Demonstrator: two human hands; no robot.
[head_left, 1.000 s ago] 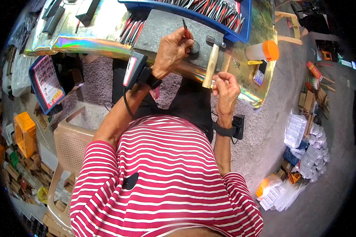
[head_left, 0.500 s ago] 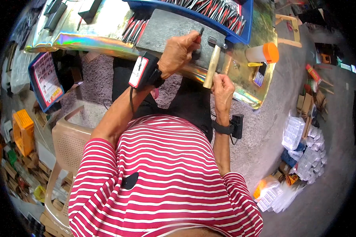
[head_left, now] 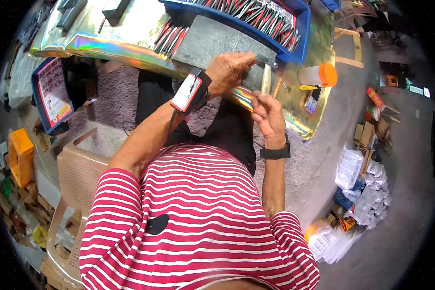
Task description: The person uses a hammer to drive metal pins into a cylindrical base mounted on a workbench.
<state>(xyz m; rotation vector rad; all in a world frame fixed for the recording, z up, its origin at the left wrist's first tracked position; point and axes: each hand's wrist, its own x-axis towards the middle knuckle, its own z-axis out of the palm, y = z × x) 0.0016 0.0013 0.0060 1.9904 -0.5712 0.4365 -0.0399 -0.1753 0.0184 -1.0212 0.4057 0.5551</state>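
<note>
My left hand (head_left: 231, 72) is closed in a pinch over the right part of a grey slab (head_left: 210, 41). At its fingertips a small dark piece (head_left: 261, 59) pokes out; its kind is too small to make out. My right hand (head_left: 269, 118) has its fingers curled around the lower end of a hammer (head_left: 267, 79) with a pale wooden handle. The hammer's head, by the right edge of the slab close to the left fingertips, is partly hidden. Each wrist wears a black strap, the left one with a box-shaped device (head_left: 191, 91) on it.
Behind the slab stands a blue bin (head_left: 302, 36) of red and black pen-like tools, with more of these tools (head_left: 170, 39) left of the slab. A clear jar with an orange lid (head_left: 327, 75) is on the shiny table's right side. A beige chair (head_left: 79, 169) stands at left.
My left hand has moved right and a little down, bringing the dark piece close to the hammer head. My right hand has turned and dropped slightly, and the handle looks shorter and more upright.
</note>
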